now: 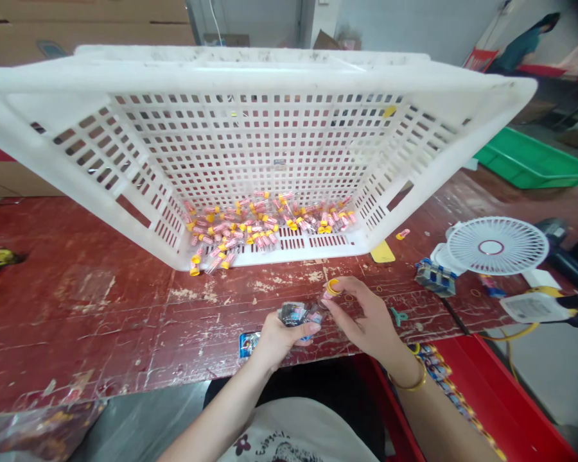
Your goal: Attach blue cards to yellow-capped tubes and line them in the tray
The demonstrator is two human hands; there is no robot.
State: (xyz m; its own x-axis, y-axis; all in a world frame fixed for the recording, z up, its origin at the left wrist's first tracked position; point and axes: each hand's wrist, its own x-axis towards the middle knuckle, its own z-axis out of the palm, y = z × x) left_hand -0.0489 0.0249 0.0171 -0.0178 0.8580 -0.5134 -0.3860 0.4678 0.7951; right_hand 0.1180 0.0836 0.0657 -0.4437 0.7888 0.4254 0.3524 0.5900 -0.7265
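Observation:
My left hand point(285, 337) is closed on small clear-and-dark plastic packets point(293, 313) with blue print, just above the table's near side. To its right, my right hand point(362, 316) pinches a small pink tube with a yellow cap point(333, 287) between thumb and fingers, its round yellow end tipped up. A blue printed packet point(247, 344) lies on the table beside my left wrist. Beyond both hands, a white plastic basket point(270, 74) stands tipped on its side with its mouth toward me. Many similar pink, yellow-capped tubes point(250, 228) lie in a heap inside it.
On the right of the red table point(125, 321) are a white fan point(498, 246), a blue-and-grey bundle point(435, 277) and a yellow card point(382, 252). A green bin point(534, 160) stands farther back. A red drawer point(501, 391) is below right. Another person point(523, 48) is in the background.

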